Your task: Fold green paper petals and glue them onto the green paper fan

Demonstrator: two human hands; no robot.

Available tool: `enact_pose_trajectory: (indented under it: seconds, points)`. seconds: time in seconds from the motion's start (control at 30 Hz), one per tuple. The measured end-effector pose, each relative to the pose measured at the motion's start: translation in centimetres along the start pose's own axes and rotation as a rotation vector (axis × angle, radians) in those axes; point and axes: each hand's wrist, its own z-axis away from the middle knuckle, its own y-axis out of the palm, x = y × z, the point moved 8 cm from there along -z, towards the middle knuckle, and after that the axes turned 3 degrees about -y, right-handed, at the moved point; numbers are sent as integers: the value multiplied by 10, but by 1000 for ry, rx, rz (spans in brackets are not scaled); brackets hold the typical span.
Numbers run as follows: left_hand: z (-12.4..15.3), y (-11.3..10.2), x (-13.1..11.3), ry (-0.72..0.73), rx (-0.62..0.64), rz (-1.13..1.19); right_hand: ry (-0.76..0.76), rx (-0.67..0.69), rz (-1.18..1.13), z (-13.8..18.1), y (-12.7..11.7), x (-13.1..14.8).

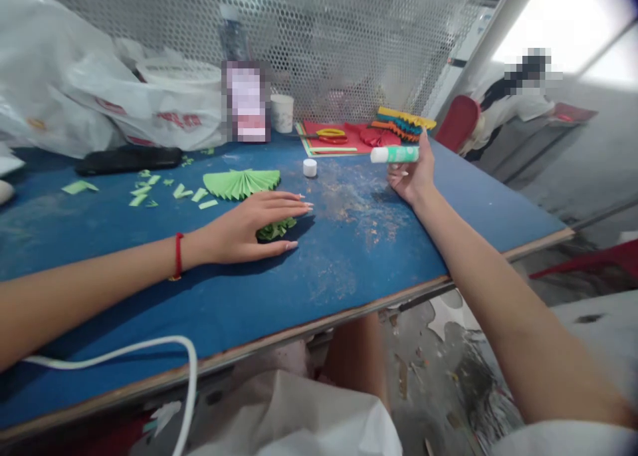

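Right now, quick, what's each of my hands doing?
Left hand: open, palm down over folded green paper.
Right hand: closed, holding a glue stick.

This looks like a paper-craft workshop: a scuffed blue workbench (379,270) strewn with green paper scraps (199,195) and a folded paper fan (242,182), a perforated metal screen (319,44) along the top of the frame, and a stained concrete floor (423,369) at lower right.

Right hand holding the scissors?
No, the right hand holds a glue stick, while the yellow-handled scissors lie on red paper.
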Motion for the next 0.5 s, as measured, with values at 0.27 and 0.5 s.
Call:
enact_pose_trajectory:
  seconds: [0.27, 0.5]
  points:
    - [4, -1, -1, 10, 36, -11, -25, 27, -61, 7, 7, 5]
    - [7, 4, -13, 85, 112, -113, -29, -5, -66, 13, 10, 8]
